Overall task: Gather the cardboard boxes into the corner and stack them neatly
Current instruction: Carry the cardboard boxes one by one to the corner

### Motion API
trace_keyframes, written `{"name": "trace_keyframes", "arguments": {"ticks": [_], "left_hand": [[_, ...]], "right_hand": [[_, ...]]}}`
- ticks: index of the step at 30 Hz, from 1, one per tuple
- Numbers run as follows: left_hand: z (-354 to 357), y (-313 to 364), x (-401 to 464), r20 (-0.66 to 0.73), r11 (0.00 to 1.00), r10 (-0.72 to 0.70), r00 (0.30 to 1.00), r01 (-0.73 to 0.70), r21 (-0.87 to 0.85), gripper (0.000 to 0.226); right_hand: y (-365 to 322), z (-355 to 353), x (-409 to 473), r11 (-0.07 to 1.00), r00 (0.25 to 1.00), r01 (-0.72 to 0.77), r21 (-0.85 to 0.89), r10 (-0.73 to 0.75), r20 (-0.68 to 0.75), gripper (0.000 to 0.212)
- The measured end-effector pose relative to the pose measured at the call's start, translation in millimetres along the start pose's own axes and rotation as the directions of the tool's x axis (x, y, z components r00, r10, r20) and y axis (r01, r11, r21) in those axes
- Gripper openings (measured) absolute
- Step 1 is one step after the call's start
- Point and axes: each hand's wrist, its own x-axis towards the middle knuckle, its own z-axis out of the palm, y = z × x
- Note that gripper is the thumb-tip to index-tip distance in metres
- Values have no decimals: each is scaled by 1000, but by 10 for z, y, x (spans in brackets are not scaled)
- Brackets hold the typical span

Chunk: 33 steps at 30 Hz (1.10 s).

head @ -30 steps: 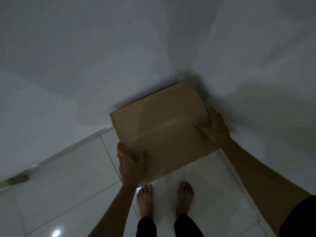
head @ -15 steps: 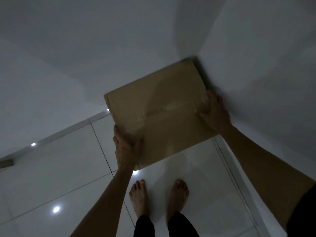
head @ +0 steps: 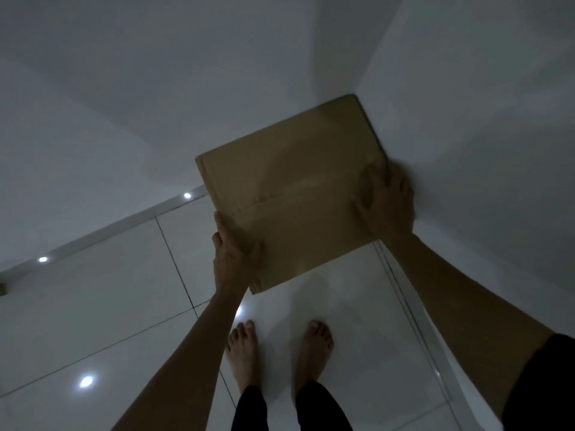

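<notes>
A taped box [head: 292, 194] is held up in the room corner, its far edges near both walls [head: 155, 73]. Its left edge is gripped by the left hand [head: 231, 259], thumb on top; the right edge is gripped by the blurred right hand [head: 389, 200]. Bare feet [head: 312, 346] are seen on the floor [head: 93, 306] below.

blocked: walls [head: 466, 119] behind and right of box [head: 295, 188] | free: tiled floor [head: 93, 306] left

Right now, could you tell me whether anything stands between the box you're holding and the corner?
Nothing visible does. The cardboard box, gripped by the left hand and right hand, has its far end at the corner; what lies beneath it is hidden.
</notes>
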Motion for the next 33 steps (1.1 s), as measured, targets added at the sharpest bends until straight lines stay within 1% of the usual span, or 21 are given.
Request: {"name": "trace_keyframes", "arguments": {"ticks": [2, 5, 8, 11, 12, 14, 16, 17, 20, 24, 28, 30, 33], "left_hand": [[-17, -12, 0, 6, 1000, 1, 1000, -1, 15, 104], [-58, -16, -15, 19, 998, -3, 1000, 2, 63, 104], [-168, 33, -90, 36, 991, -6, 999, 1, 131, 99], [-356, 131, -214, 59, 973, -8, 998, -6, 229, 91], [-429, 156, -259, 99, 969, -3, 995, -22, 247, 90], [-548, 201, -308, 227, 969, -22, 974, -35, 245, 92], [-573, 231, -334, 349, 980, -75, 934, 5, 198, 97], [-546, 250, -359, 379, 983, -96, 920, 28, 180, 99], [-350, 246, -474, 383, 987, -102, 918, 45, 156, 92], [-110, 70, -658, 349, 993, -50, 936, 8, 120, 87], [-68, -48, -802, 373, 994, -38, 927, -5, 112, 82], [-89, -75, -855, 362, 993, -34, 932, -11, 121, 77], [-152, -111, -956, 391, 985, -12, 920, -57, 163, 74]], "right_hand": [[8, 25, -82, 999, 1000, 22, -29, -22, 1, 72], [45, 23, -151, 998, 998, 19, -53, -16, 61, 72], [51, -105, -237, 1000, 991, 12, -15, -10, 131, 74], [29, -330, -374, 998, 967, -37, 42, 25, 253, 78], [16, -409, -433, 997, 955, -51, 61, 30, 294, 79], [-27, -540, -529, 995, 933, -58, 83, 25, 359, 80], [-73, -601, -604, 990, 905, -82, 118, 24, 425, 80], [-104, -589, -626, 987, 895, -87, 131, 20, 445, 81], [-186, -459, -675, 988, 891, -63, 144, -9, 453, 85], [-269, -229, -809, 993, 884, 3, 122, -60, 463, 82], [-275, -109, -979, 996, 896, 7, 89, -46, 442, 78], [-245, -93, -1026, 997, 896, 23, 75, -53, 440, 77], [-171, -138, -1074, 995, 881, 0, 95, -45, 470, 79]]}}
